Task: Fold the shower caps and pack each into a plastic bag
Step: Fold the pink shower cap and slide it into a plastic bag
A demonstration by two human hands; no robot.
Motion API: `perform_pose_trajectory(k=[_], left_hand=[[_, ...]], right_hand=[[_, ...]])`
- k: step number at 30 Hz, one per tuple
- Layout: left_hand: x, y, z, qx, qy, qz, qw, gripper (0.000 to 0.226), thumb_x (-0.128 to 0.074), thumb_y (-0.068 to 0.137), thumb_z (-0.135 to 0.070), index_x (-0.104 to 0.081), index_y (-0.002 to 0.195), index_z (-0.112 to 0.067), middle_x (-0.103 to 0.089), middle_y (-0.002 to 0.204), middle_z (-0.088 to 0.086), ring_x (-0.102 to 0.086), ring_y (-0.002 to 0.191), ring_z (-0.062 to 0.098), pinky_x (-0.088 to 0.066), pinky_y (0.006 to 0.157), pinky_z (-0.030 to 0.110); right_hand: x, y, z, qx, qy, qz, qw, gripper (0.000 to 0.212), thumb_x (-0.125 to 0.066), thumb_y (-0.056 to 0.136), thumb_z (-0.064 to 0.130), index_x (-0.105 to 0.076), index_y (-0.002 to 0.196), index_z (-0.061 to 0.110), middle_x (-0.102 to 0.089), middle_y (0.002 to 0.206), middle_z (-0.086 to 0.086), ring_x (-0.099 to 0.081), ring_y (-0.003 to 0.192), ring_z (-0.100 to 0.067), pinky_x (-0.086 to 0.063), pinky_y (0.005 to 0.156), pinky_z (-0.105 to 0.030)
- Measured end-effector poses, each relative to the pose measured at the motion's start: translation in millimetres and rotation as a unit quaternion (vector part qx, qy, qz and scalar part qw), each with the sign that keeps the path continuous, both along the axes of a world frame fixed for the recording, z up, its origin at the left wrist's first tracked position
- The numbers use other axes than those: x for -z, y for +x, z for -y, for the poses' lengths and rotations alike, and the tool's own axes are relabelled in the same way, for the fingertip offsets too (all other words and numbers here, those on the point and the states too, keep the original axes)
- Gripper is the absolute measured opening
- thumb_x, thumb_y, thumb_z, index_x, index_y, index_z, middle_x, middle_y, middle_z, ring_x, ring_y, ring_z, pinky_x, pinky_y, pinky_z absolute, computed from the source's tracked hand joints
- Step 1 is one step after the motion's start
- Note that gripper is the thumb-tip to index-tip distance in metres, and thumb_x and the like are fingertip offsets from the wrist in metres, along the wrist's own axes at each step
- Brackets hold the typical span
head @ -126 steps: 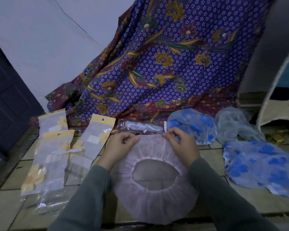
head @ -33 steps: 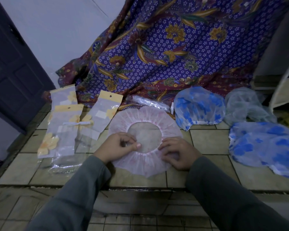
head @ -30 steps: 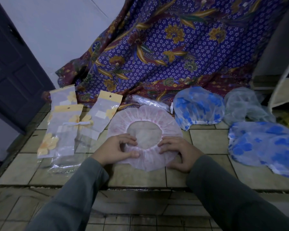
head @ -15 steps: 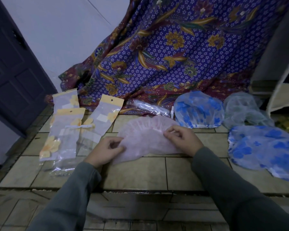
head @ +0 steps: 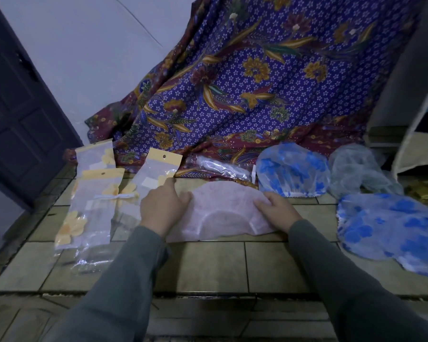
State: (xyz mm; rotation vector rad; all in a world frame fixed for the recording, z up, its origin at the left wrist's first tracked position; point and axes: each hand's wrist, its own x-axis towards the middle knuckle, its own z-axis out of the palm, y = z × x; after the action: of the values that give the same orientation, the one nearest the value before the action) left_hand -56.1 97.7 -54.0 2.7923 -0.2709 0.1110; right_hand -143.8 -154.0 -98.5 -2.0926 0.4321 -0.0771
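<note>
A pale pink shower cap (head: pixel 223 211) lies folded in half as a half-circle on the tiled floor, straight edge toward me. My left hand (head: pixel 163 208) rests flat on its left end with fingers spread. At the right end my right hand (head: pixel 276 209) presses down on the cap with fingers fairly straight. Several clear plastic bags with yellow header cards (head: pixel 97 193) lie to the left. One more bag (head: pixel 156 174) sits just beyond my left fingertips.
Two blue-flowered caps (head: pixel 292 169) (head: pixel 391 228) and a greyish clear cap (head: pixel 356 169) lie to the right. A rolled packed item (head: pixel 223 166) sits behind the pink cap. A purple patterned cloth (head: pixel 257 90) hangs at the back. A dark door (head: pixel 17 114) stands left.
The pink cap was lying open as a ring; both hands lifted its near edge and folded it over. Now it lies flat as a half-circle, with both hands pressing its ends.
</note>
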Motion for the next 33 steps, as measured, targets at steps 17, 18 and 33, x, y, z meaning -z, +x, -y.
perform_pose_trajectory(k=[17,18,33], left_hand=[[43.9,-10.1,26.1,0.012,0.053,0.018,0.998,0.053,-0.044,0.087,-0.059,-0.055,0.12,-0.018,-0.055,0.118,0.006,-0.051,0.109,0.028,-0.039,0.09,0.04],[38.8,-9.3,24.5,0.02,0.003,0.028,0.999,0.047,-0.048,0.087,-0.053,-0.057,0.117,-0.018,-0.058,0.114,0.007,-0.053,0.106,0.028,-0.041,0.089,0.039],[39.7,-1.7,26.1,0.052,0.091,0.148,0.983,0.036,-0.058,0.083,-0.041,-0.056,0.11,-0.018,-0.06,0.103,0.007,-0.058,0.089,0.03,-0.042,0.069,0.037]], right_hand=[[12.6,-4.0,-13.0,0.09,-0.258,-0.03,0.961,0.03,-0.044,0.095,0.044,-0.056,0.104,0.018,-0.059,0.085,-0.001,-0.057,0.08,-0.019,-0.047,0.07,-0.031],[11.5,-4.2,-12.2,0.085,-0.255,-0.026,0.963,0.029,-0.043,0.096,0.044,-0.055,0.102,0.018,-0.058,0.083,-0.001,-0.057,0.079,-0.02,-0.047,0.069,-0.032],[12.9,6.4,-16.4,0.077,-0.329,-0.081,0.938,0.039,-0.033,0.099,0.046,-0.049,0.118,0.016,-0.066,0.101,-0.01,-0.062,0.093,-0.026,-0.049,0.076,-0.034]])
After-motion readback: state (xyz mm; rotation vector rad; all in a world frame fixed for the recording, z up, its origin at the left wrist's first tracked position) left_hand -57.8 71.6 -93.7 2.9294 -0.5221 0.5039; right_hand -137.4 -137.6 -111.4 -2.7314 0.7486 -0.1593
